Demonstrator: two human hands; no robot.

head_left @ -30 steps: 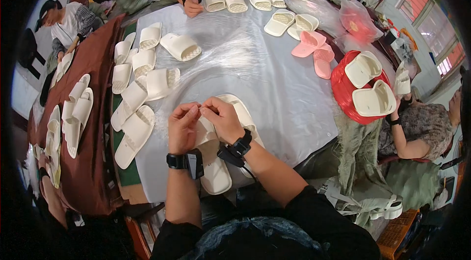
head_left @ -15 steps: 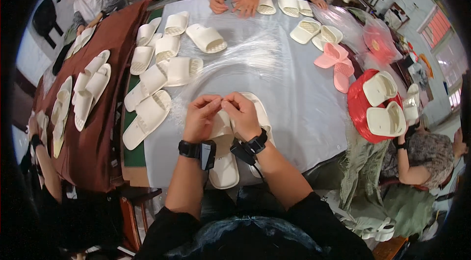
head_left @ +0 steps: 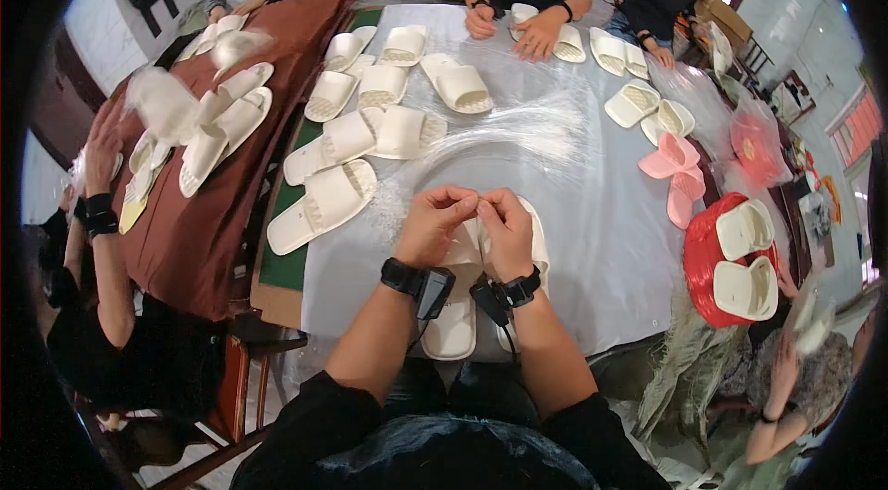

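My left hand (head_left: pixel 433 226) and my right hand (head_left: pixel 508 231) meet over the near part of the table, thumbs and fingers pinched together at the tips. Whatever lies between the fingertips is too fine to make out. Beneath them, a cream slide slipper (head_left: pixel 451 331) rests on the grey sheet, partly covered by my wrists. A second cream slipper (head_left: pixel 540 254) lies beside it, mostly hidden by my right hand. Just beyond, a fanned bundle of clear thin strands (head_left: pixel 541 131) spreads across the sheet.
Several cream slippers (head_left: pixel 326 203) line the table's left side. Pink slippers (head_left: pixel 683 177) and a red coil (head_left: pixel 710 282) bearing cream slippers (head_left: pixel 746 287) sit right. A brown-covered table (head_left: pixel 171 250) stands left, with blurred slippers (head_left: pixel 166 106) above it. Co-workers sit around.
The whole view has shifted, so the table appears farther right. My hands stay pinched together. At left, a co-worker's slippers are now blurred in motion; the right co-worker has raised a blurred pale thing.
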